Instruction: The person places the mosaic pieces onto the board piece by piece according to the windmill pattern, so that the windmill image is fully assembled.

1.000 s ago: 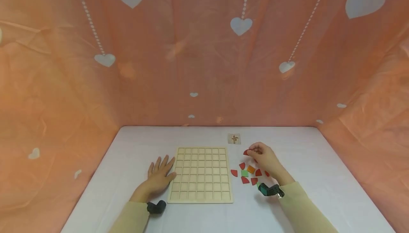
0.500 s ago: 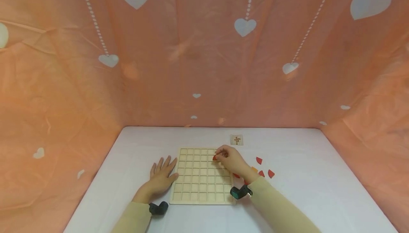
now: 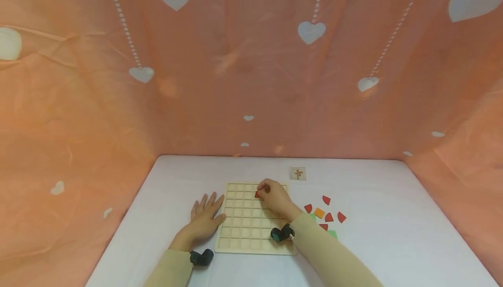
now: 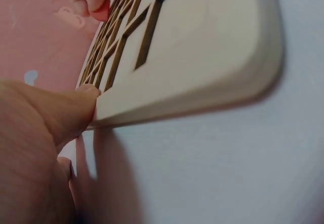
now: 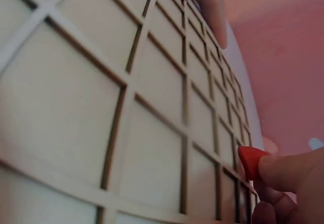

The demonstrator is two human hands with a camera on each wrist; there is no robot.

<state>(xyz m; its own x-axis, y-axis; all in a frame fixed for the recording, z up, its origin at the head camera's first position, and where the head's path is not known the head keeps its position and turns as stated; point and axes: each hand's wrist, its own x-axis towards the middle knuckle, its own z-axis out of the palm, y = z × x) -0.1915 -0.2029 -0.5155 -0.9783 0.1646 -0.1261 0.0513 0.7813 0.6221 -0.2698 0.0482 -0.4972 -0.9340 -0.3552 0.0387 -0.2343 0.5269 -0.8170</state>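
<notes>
A wooden grid board (image 3: 237, 221) with square recesses lies on the white table. My right hand (image 3: 275, 197) pinches a red quarter-circle piece (image 5: 250, 162) between thumb and fingers, over the upper part of the board. My left hand (image 3: 204, 221) rests flat at the board's left side with fingers spread, and in the left wrist view its thumb (image 4: 76, 107) touches the board's edge. Several red quarter-circle pieces (image 3: 329, 217), an orange square piece (image 3: 319, 213) and green pieces (image 3: 332, 233) lie right of the board. My right sleeve partly covers some of them.
Behind the board, toward the right, a small pattern card (image 3: 298, 173) shows a pinwheel-like figure on a grid. An orange curtain (image 3: 251, 81) with pale hearts hangs at the back and sides of the table (image 3: 377, 199). Both wrists wear small black cameras (image 3: 202, 257).
My right hand has carried the red piece leftward from the loose pieces to over the board. The left hand stays at the board's edge. The head view has shifted slightly.
</notes>
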